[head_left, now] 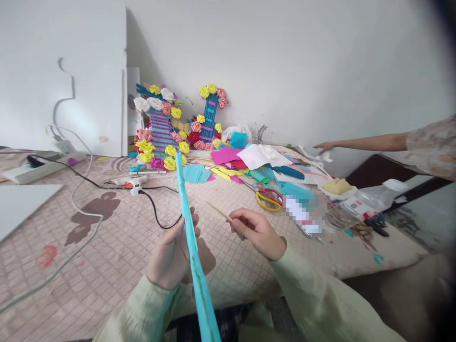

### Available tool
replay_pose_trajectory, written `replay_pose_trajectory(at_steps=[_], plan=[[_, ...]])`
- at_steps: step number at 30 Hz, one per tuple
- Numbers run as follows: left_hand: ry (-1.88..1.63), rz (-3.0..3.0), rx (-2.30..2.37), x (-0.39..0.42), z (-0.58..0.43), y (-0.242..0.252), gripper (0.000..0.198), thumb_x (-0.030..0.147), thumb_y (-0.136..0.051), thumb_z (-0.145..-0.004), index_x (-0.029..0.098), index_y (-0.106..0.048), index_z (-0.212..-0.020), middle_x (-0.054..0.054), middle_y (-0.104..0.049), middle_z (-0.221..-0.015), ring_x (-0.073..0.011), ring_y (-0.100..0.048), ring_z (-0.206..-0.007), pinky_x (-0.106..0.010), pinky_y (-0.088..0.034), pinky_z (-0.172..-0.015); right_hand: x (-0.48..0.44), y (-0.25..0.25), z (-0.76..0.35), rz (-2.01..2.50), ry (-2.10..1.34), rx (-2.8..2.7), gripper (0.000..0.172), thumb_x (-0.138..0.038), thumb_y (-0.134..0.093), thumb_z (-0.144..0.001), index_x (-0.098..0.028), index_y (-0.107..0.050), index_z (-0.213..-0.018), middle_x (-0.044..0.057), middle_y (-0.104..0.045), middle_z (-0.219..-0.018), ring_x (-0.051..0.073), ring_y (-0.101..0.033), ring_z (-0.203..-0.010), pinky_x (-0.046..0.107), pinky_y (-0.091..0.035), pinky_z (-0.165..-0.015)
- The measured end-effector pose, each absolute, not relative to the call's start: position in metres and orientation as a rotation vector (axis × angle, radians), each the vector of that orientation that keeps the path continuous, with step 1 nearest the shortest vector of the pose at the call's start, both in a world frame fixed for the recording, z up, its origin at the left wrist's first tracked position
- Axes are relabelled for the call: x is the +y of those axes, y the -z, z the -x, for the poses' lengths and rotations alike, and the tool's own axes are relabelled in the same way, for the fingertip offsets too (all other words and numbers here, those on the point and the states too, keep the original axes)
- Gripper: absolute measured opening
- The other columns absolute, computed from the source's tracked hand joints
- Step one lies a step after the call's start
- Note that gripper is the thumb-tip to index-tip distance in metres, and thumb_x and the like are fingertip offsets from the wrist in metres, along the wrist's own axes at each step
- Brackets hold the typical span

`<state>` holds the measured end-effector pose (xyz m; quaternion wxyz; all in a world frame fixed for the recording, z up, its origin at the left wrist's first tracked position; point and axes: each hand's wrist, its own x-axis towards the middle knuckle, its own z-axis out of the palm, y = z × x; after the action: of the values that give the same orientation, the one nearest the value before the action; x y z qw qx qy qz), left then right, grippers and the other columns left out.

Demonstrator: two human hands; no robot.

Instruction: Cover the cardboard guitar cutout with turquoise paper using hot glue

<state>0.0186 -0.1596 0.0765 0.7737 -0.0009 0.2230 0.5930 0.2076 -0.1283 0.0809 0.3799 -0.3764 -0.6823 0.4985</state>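
Note:
My left hand (170, 259) is closed around a long, narrow turquoise paper strip (192, 247), which stands upright at an angle and runs from the tabletop's middle down toward my lap. A dark line shows along its lower part. Between the thumb and fingers of my right hand (257, 232) is a thin wooden stick (218, 210), its tip pointing left toward the strip but apart from it. Beyond my left hand lies a white glue gun (135, 183) with a black cord. Scissors (268, 199) with yellow and red handles rest past my right hand.
Coloured paper sheets (263, 156) pile up at the back. Two frames decorated with paper flowers (162, 126) lean on the wall. At right are a clear plastic bottle (370, 202) and another person's outstretched arm (370, 141). A power strip (46, 166) and a grey cable (83, 216) occupy the left.

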Motion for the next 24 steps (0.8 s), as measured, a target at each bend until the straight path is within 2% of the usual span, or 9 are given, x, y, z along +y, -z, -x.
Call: replay_pose_trajectory(at_steps=[2,4,9,13,20,24], plan=[[-1.312,0.001,0.460,-0.160,-0.019,-0.077,0.027,0.013,-0.031,-0.089,0.013,-0.053,-0.104,-0.002,-0.062,-0.072,-0.0091,-0.058,-0.051,-0.018,-0.050,-0.045,-0.139,-0.079,-0.200,1.022,-1.338,-1.629,0.022,-0.037,-0.051,-0.082,-0.016,-0.054,-0.088,-0.001,-0.051,-0.063,0.007,-0.041,-0.043,0.020,-0.034,-0.039],[-1.330,-0.011,0.449,-0.160,-0.020,-0.074,0.026,0.012,-0.032,-0.088,0.012,-0.053,-0.103,-0.003,-0.061,-0.072,-0.0092,-0.058,-0.052,-0.017,-0.050,-0.046,-0.148,-0.078,-0.193,1.048,-1.259,-1.645,0.020,-0.035,-0.050,-0.082,-0.017,-0.056,-0.090,0.001,-0.053,-0.066,0.007,-0.043,-0.046,0.021,-0.035,-0.041],[-1.068,0.033,0.323,-0.149,-0.018,-0.054,0.025,0.015,-0.042,-0.085,0.013,-0.051,-0.108,-0.003,-0.059,-0.073,-0.0076,-0.057,-0.055,-0.014,-0.051,-0.049,-0.146,-0.078,-0.193,0.939,-0.782,-1.899,0.015,-0.025,-0.047,-0.084,-0.018,-0.059,-0.089,0.004,-0.058,-0.077,0.013,-0.052,-0.067,0.026,-0.043,-0.060],[-0.995,0.037,0.247,-0.135,-0.014,-0.039,0.036,0.014,-0.052,-0.079,0.012,-0.048,-0.114,-0.003,-0.059,-0.079,-0.0050,-0.055,-0.055,-0.010,-0.049,-0.050,-0.133,-0.078,-0.204,0.832,-0.639,-1.993,0.016,-0.022,-0.045,-0.086,-0.019,-0.060,-0.088,0.006,-0.061,-0.081,0.016,-0.055,-0.076,0.030,-0.045,-0.068],[-0.953,0.025,0.241,-0.135,-0.015,-0.048,0.037,0.013,-0.047,-0.082,0.015,-0.044,-0.119,-0.001,-0.058,-0.078,-0.0061,-0.055,-0.054,-0.011,-0.049,-0.045,-0.128,-0.077,-0.213,0.802,-0.500,-2.063,0.019,-0.018,-0.044,-0.086,-0.020,-0.063,-0.091,0.006,-0.061,-0.083,0.016,-0.056,-0.079,0.031,-0.046,-0.070],[-0.961,0.010,0.216,-0.135,-0.015,-0.045,0.036,0.012,-0.045,-0.082,0.013,-0.045,-0.118,-0.002,-0.057,-0.077,-0.0070,-0.055,-0.054,-0.012,-0.050,-0.045,-0.127,-0.077,-0.214,0.802,-0.454,-2.084,0.020,-0.016,-0.044,-0.086,-0.019,-0.063,-0.091,0.006,-0.061,-0.082,0.016,-0.055,-0.078,0.031,-0.045,-0.071]])
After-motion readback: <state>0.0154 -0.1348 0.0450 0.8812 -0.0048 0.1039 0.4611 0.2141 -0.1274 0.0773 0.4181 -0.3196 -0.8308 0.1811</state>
